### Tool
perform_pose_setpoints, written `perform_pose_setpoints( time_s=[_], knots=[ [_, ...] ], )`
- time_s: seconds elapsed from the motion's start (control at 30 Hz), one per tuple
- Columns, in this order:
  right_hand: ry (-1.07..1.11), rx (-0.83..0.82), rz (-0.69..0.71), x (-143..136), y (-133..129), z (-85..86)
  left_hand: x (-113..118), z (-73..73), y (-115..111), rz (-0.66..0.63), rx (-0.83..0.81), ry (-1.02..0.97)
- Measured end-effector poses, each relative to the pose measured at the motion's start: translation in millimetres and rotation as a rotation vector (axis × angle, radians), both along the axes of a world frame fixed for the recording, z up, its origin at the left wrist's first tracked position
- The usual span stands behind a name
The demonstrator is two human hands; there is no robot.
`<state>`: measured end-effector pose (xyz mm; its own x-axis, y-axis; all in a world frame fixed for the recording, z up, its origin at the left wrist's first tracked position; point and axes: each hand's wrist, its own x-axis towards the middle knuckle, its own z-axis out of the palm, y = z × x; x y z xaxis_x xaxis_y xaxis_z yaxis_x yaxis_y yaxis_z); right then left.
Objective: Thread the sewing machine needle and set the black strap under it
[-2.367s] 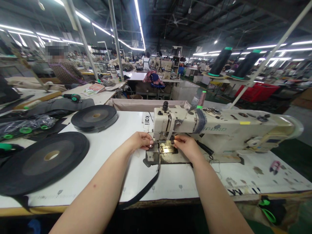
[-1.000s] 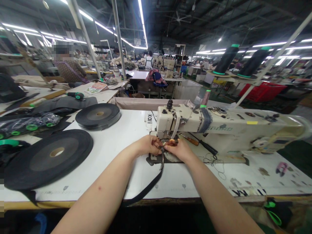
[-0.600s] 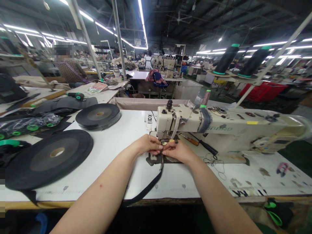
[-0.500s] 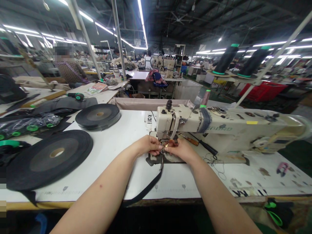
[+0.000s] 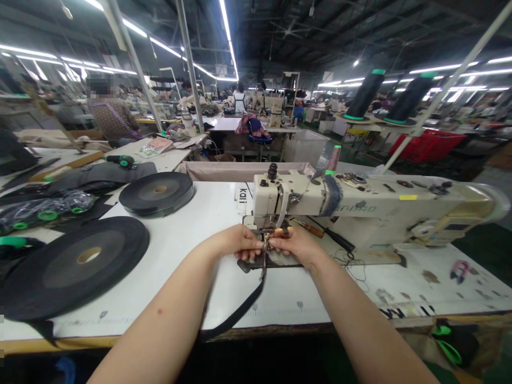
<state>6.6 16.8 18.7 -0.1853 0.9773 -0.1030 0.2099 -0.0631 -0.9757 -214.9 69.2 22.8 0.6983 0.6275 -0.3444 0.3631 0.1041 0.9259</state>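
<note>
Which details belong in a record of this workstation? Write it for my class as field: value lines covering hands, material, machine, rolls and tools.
Hands: left hand and right hand, fingertips near the needle area; exact grip unclear
Material: black strap, trailing towards the table's front edge
Machine: cream sewing machine, on white tabletop
Rolls: large front roll and rear roll, both black
Tool: orange-handled tool, beneath the machine's arm

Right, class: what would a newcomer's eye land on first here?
Probably the two big black rolls of tape on the white tabletop, at the left. Then the cream sewing machine on the right, with the left hand and right hand close together under its needle end, beside a black strap.
</note>
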Motion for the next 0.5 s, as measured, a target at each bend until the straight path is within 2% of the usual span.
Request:
perform_pose_setpoints(
  time_s=[0.07,0.13,0.23,0.3,0.5],
  knots=[
    [-0.250,0.120,-0.124,0.9,3.3,1.6,-6.4,-0.2,6.4,0.048,0.115,0.054],
    [-0.474,0.232,-0.250,-0.3,7.7,3.2,-9.1,-2.1,12.5,0.201,0.241,0.048],
    [-0.581,0.309,-0.308,-5.2,14.7,4.3,-6.2,-6.8,18.8,0.395,0.382,0.030],
    [-0.622,0.347,-0.301,-8.5,18.8,3.3,-2.3,-9.6,20.8,0.413,0.408,0.027],
    [-0.675,0.416,-0.253,-10.3,25.3,-3.7,7.1,-15.0,22.6,0.351,0.458,0.020]
  ],
)
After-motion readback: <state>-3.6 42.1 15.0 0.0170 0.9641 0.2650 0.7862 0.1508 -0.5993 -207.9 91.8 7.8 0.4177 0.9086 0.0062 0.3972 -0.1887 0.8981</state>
